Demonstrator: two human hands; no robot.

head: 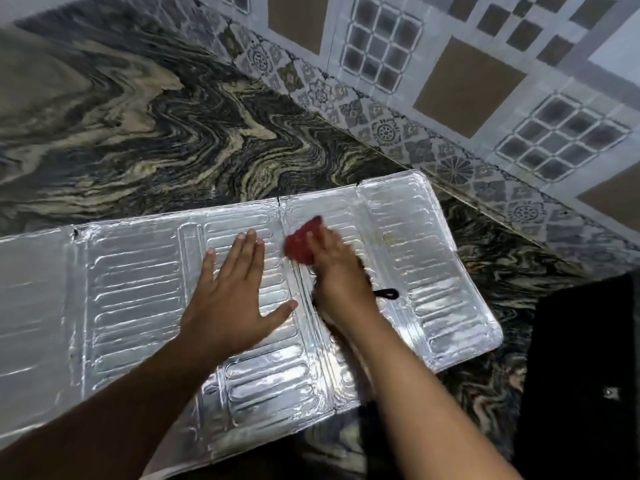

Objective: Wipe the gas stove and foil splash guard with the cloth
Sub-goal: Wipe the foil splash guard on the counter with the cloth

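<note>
head view, 1 cloth (302, 244), 1 splash guard (138, 289), 2 hands

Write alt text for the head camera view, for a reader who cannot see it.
A person's right hand presses a red cloth onto a foil splash guard lying flat on a marbled stone counter, while the left hand rests open on the foil, palm down. A patterned tiled wall runs behind, and a black object sits at the right edge.

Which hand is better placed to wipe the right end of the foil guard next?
Right. The right hand already grips the red cloth beside that end, while the left hand lies flat, steadying the foil guard.
</note>
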